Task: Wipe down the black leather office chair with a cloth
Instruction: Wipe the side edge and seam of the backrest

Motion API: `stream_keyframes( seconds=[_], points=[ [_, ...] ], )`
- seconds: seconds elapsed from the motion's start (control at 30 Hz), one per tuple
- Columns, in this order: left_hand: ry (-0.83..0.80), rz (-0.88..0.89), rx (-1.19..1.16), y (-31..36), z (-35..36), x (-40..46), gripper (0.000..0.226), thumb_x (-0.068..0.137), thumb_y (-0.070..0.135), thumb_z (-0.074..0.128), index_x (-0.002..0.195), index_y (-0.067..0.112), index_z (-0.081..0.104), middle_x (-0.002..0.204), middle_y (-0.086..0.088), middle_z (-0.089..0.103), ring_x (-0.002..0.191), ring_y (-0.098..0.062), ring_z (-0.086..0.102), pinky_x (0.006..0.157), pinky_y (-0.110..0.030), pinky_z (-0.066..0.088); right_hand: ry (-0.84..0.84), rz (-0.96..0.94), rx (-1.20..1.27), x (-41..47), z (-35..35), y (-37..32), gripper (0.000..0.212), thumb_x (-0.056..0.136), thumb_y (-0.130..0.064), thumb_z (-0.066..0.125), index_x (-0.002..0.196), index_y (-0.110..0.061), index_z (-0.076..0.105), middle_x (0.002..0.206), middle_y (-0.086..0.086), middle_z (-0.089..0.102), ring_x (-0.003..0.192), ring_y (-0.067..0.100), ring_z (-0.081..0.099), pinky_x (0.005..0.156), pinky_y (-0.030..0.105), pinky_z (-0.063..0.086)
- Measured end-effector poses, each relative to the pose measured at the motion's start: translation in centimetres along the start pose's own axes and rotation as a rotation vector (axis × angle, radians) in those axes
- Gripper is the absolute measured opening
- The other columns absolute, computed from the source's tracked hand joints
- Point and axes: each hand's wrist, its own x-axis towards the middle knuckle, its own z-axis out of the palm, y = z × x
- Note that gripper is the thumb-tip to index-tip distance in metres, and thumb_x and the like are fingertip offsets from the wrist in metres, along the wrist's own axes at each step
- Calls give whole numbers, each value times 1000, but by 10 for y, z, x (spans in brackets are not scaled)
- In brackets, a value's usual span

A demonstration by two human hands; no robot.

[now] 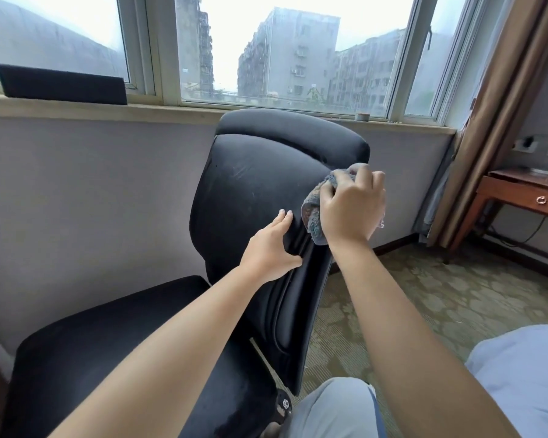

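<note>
Our right hand (pixel 351 210) had its fingers (pixel 366 178) curled tight round a bunched grey-blue terry cloth (pixel 314 213), pressing it on the near side edge of the backrest, just below the headrest roll. Our left hand (pixel 271 248) lay just beside and below, fingers straight and together on the front face, thumb hooked over the piped side seam, bracing. We judged the right hand the working one and nearer the unwiped stretch. The backrest's long axis ran from the headrest by the window sill (pixel 76 109) down and toward us to the seat, so the side edge led down from the cloth, past the left hand. The black leather high-back office chair (pixel 250 191) stood side-on against the grey wall, backrest upright. The leather looked dull, with pale scuffs and dusty streaks on the upper front panel. The seat pad looked matte, with a darker, maybe damp patch near the front. Patterned carpet (pixel 424 295) lay right of it.
</note>
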Motion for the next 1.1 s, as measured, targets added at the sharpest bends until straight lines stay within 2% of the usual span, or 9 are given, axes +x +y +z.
stream_keyframes(
  seconds=[0.07, 0.2, 0.33, 0.47, 0.57, 0.67, 0.77, 0.93, 1.1],
  points=[
    [-21, -6, 37, 5, -1, 0, 93, 74, 15, 67, 151, 28, 17, 158, 14, 12, 139, -15, 32, 104, -25, 35, -26, 19, -31, -4, 1, -4, 8, 71, -13, 68, 78, -11, 72, 88, 8, 63, 76, 32, 57, 57, 32, 43],
    [-30, 17, 132, 12, -1, -1, 89, 80, 24, 67, 152, 18, 15, 160, 2, 11, 142, -19, 27, 109, -28, 29, -91, -51, -49, -42, 1, -5, 12, 76, -19, 61, 81, -13, 71, 88, 5, 62, 80, 26, 52, 58, 33, 42],
    [-9, 25, 141, 10, 0, -6, 82, 81, 24, 64, 150, 16, 21, 159, 3, 15, 139, -22, 33, 106, -28, 32, -65, -119, -53, -45, -1, 6, 3, 76, -14, 72, 78, -15, 72, 87, 2, 64, 80, 23, 49, 58, 32, 42],
    [-15, -21, 166, 12, 5, -8, 86, 80, 21, 60, 152, 19, 13, 160, 6, 8, 134, -26, 40, 103, -30, 35, -1, -81, -45, 6, -2, 10, 4, 74, -11, 73, 70, -12, 70, 85, 4, 62, 78, 29, 52, 59, 32, 40],
    [-15, -42, 205, 17, 8, -7, 87, 80, 19, 57, 152, 16, 9, 161, 6, 3, 129, -28, 44, 94, -29, 37, -4, -54, -20, 10, 1, 9, 5, 72, -9, 72, 69, -11, 70, 87, 5, 62, 82, 27, 48, 59, 33, 41],
    [-2, -61, 213, 19, 10, -8, 86, 84, 25, 59, 152, 15, 8, 161, 5, 3, 129, -28, 43, 91, -29, 38, 10, -26, 41, -14, 1, 10, 3, 76, -11, 69, 76, -13, 71, 88, 5, 62, 82, 22, 40, 57, 33, 43],
    [24, -58, 214, 18, 11, -9, 87, 86, 38, 61, 152, 13, 10, 160, 4, 5, 127, -29, 45, 92, -32, 39, 12, 35, 177, -33, -6, 11, 16, 81, -20, 58, 88, -12, 70, 86, 4, 64, 77, 23, 55, 57, 32, 49],
    [31, -92, 204, 23, 11, -15, 84, 82, 21, 59, 151, 15, 11, 159, 8, -1, 117, -32, 52, 79, -28, 39, 51, 50, 267, 2, -23, 8, 18, 80, -28, 59, 79, -11, 65, 78, 2, 64, 72, 23, 57, 57, 30, 45],
    [27, -116, 141, 27, 8, -28, 84, 78, 14, 59, 148, 17, 14, 158, 12, 2, 110, -32, 55, 73, -29, 39, 7, 18, 250, 14, -27, 2, 10, 74, -18, 73, 74, -10, 68, 88, 7, 60, 83, 19, 45, 55, 33, 49]
  ],
)
